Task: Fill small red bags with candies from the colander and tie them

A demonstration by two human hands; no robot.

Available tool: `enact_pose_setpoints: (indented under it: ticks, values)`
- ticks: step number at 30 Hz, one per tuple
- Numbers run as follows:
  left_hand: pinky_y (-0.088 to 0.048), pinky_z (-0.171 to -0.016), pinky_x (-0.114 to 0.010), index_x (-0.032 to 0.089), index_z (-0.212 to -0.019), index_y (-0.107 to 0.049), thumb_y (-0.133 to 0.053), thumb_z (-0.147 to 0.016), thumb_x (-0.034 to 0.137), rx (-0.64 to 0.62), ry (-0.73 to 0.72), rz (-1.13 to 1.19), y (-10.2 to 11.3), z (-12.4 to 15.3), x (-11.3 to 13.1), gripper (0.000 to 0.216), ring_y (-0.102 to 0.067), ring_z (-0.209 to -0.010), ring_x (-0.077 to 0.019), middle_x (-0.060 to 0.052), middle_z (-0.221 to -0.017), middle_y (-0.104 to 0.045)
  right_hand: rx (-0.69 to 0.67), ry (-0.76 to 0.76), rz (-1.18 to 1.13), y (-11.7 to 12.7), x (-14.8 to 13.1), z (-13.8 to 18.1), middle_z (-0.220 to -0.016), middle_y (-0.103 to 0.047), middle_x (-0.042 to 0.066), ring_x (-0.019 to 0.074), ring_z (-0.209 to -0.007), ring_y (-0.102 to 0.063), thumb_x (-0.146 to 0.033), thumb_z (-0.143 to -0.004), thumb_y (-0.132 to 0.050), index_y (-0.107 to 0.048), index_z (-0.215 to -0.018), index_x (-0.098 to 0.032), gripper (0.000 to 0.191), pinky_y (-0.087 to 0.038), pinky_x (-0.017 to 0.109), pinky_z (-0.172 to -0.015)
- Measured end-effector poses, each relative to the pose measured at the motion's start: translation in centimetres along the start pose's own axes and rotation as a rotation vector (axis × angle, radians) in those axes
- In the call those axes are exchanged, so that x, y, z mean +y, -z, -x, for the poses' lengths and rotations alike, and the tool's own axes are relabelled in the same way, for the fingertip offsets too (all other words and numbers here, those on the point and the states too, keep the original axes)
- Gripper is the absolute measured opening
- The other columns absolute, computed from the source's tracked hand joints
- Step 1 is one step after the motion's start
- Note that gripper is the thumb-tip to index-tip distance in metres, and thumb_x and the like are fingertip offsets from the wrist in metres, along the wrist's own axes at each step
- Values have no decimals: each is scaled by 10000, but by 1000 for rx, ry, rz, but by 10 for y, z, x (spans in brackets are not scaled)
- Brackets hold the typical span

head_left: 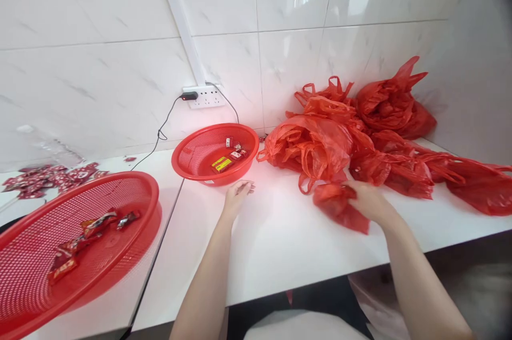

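A small red plastic bag (340,206), slightly blurred, is gripped in my right hand (366,200) just above the white table (280,254). My left hand (239,190) hovers in front of the smaller red basket (182,161), its fingers curled together; whether anything tiny sits between them I cannot make out. Inside that basket lie yellow boxes (221,164) and several small red-and-white packets (237,155). Right behind the bag in my hand rises a heap of red plastic bags (316,142) with loop handles.
At the left stands a large red basket (148,190) with several wrapped snacks (96,224). Red packets (40,179) and a clear bottle (60,150) lie behind it. A power strip (206,97) with a plugged-in black cable is on the tiled wall. More red bags (480,185) spread rightward.
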State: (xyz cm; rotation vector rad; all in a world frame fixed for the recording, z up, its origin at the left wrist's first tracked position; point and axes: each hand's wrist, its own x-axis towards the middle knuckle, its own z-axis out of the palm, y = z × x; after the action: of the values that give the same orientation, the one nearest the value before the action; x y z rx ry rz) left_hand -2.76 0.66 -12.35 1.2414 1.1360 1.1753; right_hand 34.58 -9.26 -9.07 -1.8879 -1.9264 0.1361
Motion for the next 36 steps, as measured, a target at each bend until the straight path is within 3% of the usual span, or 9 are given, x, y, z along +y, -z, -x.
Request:
enact_pose_setpoints:
  ticks: [3, 6, 11, 14, 18, 21, 25, 29, 36]
  values:
    - [-518, -745, -347, 144, -809, -708, -782, -604, 543, 28, 31, 27, 0, -2, -5, 455, -660, -700, -186, -85, -781, -711, 391, -144, 222, 17, 7, -3, -1040, -690, 178, 352, -1001, -616, -191, -794, -513, -673, -1055, -161, 307, -406, 546, -921]
    - [-515, -719, -330, 147, -788, -702, -788, -596, 523, 49, 51, 49, 0, -1, -7, 431, -656, -682, -176, -77, -760, -708, 553, 2, 22, 20, -32, -8, -1028, -690, 132, 290, -967, -629, -280, -889, -482, -656, -1036, -188, 245, -464, 459, -883]
    - [-508, -689, -324, 146, -767, -693, -778, -601, 504, 71, 60, 48, 1, -1, -12, 403, -645, -644, -168, -68, -726, -702, 268, 264, -278, -12, -110, -43, -1143, -656, 109, 241, -959, -647, -262, -928, -455, -629, -1082, -209, 238, -496, 389, -854]
    - [-506, -686, -325, 149, -754, -687, -769, -608, 499, 81, 39, 32, 0, -2, -15, 388, -632, -632, -163, -57, -705, -690, 247, 67, -207, -32, -122, -79, -1416, -447, 190, 247, -833, -668, -198, -855, -523, -495, -1328, -175, 474, -502, 413, -745]
    - [-517, -711, -338, 151, -758, -674, -734, -662, 504, 56, 15, 16, -5, 1, -13, 370, -635, -658, -169, -59, -716, -680, 293, -81, -65, -33, -119, -105, -1159, -621, 149, 267, -820, -658, -176, -849, -499, -610, -1200, -187, 368, -469, 382, -672]
    - [-528, -740, -357, 164, -974, -666, -760, -667, 463, -14, -17, 4, -14, 10, -9, 439, -659, -788, -198, -98, -934, -691, 354, 127, -211, -32, -127, -92, -1047, -662, 82, 252, -919, -641, -230, -886, -483, -673, -1037, -237, 243, -470, 346, -711]
    - [-460, -966, -439, 244, -1280, -517, -869, -549, 319, -106, -208, 14, -30, 22, -4, 815, -533, -1204, -289, -137, -1354, -518, 141, 237, -588, -56, -146, -61, -945, -697, 48, 222, -847, -644, -257, -852, -563, -672, -979, -245, 168, -487, 345, -754]
    - [-437, -997, -445, 197, -1091, -625, -728, -743, 369, -107, -174, 182, -36, 23, 1, 401, -601, -1107, -264, -109, -1172, -646, -118, 125, -939, -88, -153, -45, -984, -703, 44, 217, -871, -648, -254, -789, -646, -635, -1036, -226, 249, -500, 374, -802]
    - [-507, -810, -365, 174, -946, -692, -673, -701, 376, 149, 58, 365, -6, 11, 11, 319, -653, -952, -242, -92, -1039, -715, -381, -157, -1418, -94, -143, -51, -815, -698, 46, 168, -726, -657, -434, -748, -723, -640, -860, -170, 298, -545, 350, -749]
